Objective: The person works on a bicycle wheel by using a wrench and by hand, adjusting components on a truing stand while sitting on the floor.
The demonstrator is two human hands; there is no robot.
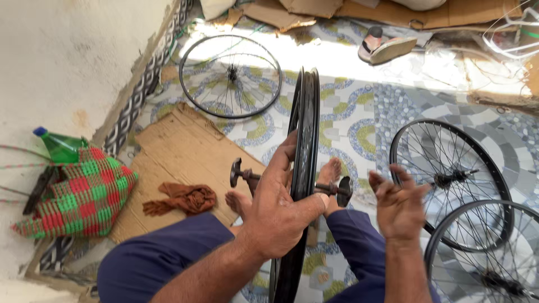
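Patterned floor tiles run under a seated person's legs, with cardboard (179, 148) and a brown rag (182, 198) at left, a woven bag (78, 196) and green bottle (59, 146) by the wall, a wheel (193, 90) lying far off, a sandal (384, 46) beyond it and two more wheels (418, 132) at right. An upright rim (306, 129) stands edge-on between the knees on an axle (244, 175); the left hand (278, 210) wraps around the rim near the hub, thumb across to its right side. Just right of the rim, apart from it, the right hand (400, 205) hangs open with fingers loosely curled, holding nothing.
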